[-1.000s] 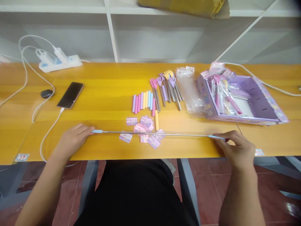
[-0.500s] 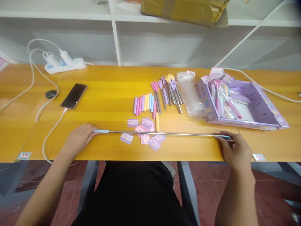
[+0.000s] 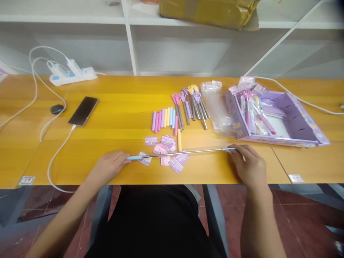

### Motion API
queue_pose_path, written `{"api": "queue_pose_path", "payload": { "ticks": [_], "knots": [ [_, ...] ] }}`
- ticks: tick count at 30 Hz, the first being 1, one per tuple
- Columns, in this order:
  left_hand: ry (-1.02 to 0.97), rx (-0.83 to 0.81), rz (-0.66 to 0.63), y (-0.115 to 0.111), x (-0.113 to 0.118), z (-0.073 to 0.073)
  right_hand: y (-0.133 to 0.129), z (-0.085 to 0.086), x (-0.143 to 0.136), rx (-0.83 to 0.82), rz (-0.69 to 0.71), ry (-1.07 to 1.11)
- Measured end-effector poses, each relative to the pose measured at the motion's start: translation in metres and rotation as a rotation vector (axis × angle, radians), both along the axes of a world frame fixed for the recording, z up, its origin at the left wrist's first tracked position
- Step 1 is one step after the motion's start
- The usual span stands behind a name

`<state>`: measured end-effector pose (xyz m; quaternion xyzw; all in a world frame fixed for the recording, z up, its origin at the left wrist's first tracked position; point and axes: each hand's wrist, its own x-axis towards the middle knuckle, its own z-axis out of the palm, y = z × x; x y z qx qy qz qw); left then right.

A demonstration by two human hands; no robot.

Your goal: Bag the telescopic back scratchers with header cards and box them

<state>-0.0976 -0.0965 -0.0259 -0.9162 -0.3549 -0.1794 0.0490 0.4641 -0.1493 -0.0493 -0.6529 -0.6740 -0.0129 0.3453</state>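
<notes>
Both hands grip a telescopic back scratcher, its thin metal rod stretched level above the table's front part. My left hand is closed round the light-blue handle at the left end. My right hand pinches the light-blue piece at the other end, mostly covered by the fingers. Under the rod lie several small printed cards and a yellow handle sleeve. Behind these is a row of coloured handle sleeves. Several hand-shaped scratcher heads on metal rods lie beside the row.
A purple display box with bagged scratchers stands at the right, beside clear plastic bags. On the left are a phone on a white cable, a black round object and a power strip. A taped carton rests on the shelf above.
My hands have moved toward each other, and the rod between them is shorter. The left hand shifted right, the right hand left and slightly up.
</notes>
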Motion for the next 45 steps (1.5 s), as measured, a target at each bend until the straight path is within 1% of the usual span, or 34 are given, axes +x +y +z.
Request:
{"api": "queue_pose_path", "payload": {
  "ticks": [3,5,6,9,10,12,14,16,18,20,21,22,24,25,26,27,28,30,31,33,34,36,39,42,45],
  "knots": [
    [-0.06,0.014,-0.012,-0.002,0.038,0.005,0.016,0.016,-0.05,0.105,0.158,-0.031],
    [-0.1,0.018,-0.01,-0.001,0.056,0.009,0.024,0.03,-0.08,0.143,0.255,-0.049],
    [-0.12,0.025,0.004,0.0,0.063,0.011,0.027,0.037,-0.092,0.161,0.267,-0.063],
    [-0.173,0.029,0.052,0.003,0.075,0.017,0.033,0.057,-0.122,0.213,0.262,-0.085],
    [-0.182,0.012,0.048,0.004,0.078,0.019,0.034,0.061,-0.13,0.214,0.287,-0.082],
    [-0.185,-0.043,0.018,0.006,0.081,0.021,0.034,0.064,-0.145,0.193,0.373,-0.071],
    [-0.178,-0.089,0.007,0.008,0.083,0.023,0.035,0.062,-0.159,0.171,0.432,-0.077],
    [-0.134,-0.123,0.029,0.014,0.083,0.027,0.039,0.059,-0.167,0.169,0.443,-0.099],
    [-0.026,-0.182,0.053,0.023,0.081,0.035,0.051,0.062,-0.168,0.16,0.428,-0.133],
    [0.089,-0.278,0.08,0.032,0.08,0.047,0.069,0.071,-0.161,0.102,0.438,-0.149],
    [0.115,-0.34,0.108,0.036,0.081,0.054,0.08,0.077,-0.155,0.057,0.47,-0.144],
    [0.106,-0.42,0.14,0.04,0.082,0.06,0.092,0.082,-0.149,0.009,0.515,-0.127],
    [-0.018,-0.648,0.178,0.045,0.089,0.07,0.117,0.089,-0.135,-0.059,0.577,-0.102],
    [-0.112,-0.771,0.183,0.048,0.094,0.072,0.128,0.089,-0.128,-0.064,0.535,-0.11],
    [-0.211,-0.872,0.183,0.05,0.099,0.071,0.139,0.085,-0.12,-0.054,0.438,-0.136],
    [-0.303,-0.934,0.181,0.054,0.104,0.069,0.149,0.079,-0.112,-0.037,0.3,-0.171],
    [-0.385,-0.951,0.184,0.058,0.108,0.065,0.158,0.071,-0.103,-0.021,0.151,-0.203],
    [-0.52,-0.894,0.201,0.07,0.113,0.053,0.17,0.052,-0.085,-0.004,-0.08,-0.234],
    [-0.592,-0.864,0.198,0.076,0.113,0.045,0.174,0.042,-0.076,0.009,-0.155,-0.234],
    [-0.755,-0.854,0.192,0.089,0.11,0.03,0.179,0.024,-0.057,0.031,-0.26,-0.223],
    [-0.842,-0.857,0.201,0.094,0.107,0.024,0.18,0.018,-0.049,0.018,-0.305,-0.211],
    [-0.971,-0.889,0.217,0.1,0.102,0.013,0.181,0.008,-0.037,-0.062,-0.384,-0.18],
    [-1.071,-0.98,0.203,0.102,0.097,0.006,0.181,0.002,-0.028,-0.163,-0.443,-0.142],
    [-1.116,-1.066,0.181,0.101,0.098,0.004,0.182,0.002,-0.028,-0.136,-0.433,-0.117],
    [-1.09,-1.114,0.181,0.099,0.102,0.002,0.181,0.003,-0.03,-0.088,-0.413,-0.063]
  ]
}}
